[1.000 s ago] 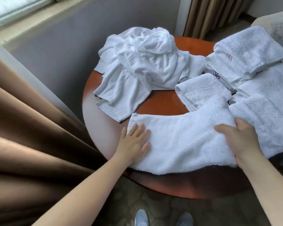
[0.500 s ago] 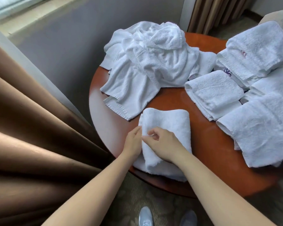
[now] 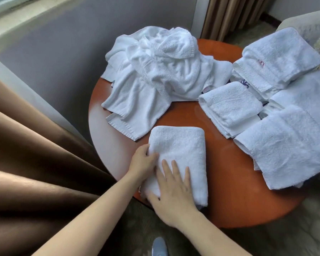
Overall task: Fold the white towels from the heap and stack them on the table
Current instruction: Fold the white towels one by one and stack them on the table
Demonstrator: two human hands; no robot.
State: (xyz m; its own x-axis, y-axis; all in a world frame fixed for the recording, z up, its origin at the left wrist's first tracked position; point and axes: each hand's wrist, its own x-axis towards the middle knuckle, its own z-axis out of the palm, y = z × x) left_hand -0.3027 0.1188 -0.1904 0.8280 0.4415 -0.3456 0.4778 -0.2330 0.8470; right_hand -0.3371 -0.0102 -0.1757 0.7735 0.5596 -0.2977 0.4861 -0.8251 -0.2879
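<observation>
A folded white towel [image 3: 181,148] lies at the near edge of the round orange-brown table [image 3: 224,196]. My right hand [image 3: 172,189] rests flat on its near half with fingers straight. My left hand [image 3: 142,161] holds the towel's left edge, fingers curled into the fold. A heap of crumpled white towels [image 3: 159,71] sits at the table's far side. Folded towels lie at the right: a small one [image 3: 231,106], a large one [image 3: 288,143], and a stack [image 3: 277,58] behind them.
A brown curtain [image 3: 26,163] hangs close on the left, touching the table's edge. A grey wall runs behind the heap. More curtain [image 3: 233,15] hangs at the back. A beige armchair [image 3: 310,24] stands at the far right. My shoe [image 3: 159,246] shows below on patterned carpet.
The wide towel was folded over from right to left into a narrow rectangle. My right hand moved from pinching the left edge to lying flat on top.
</observation>
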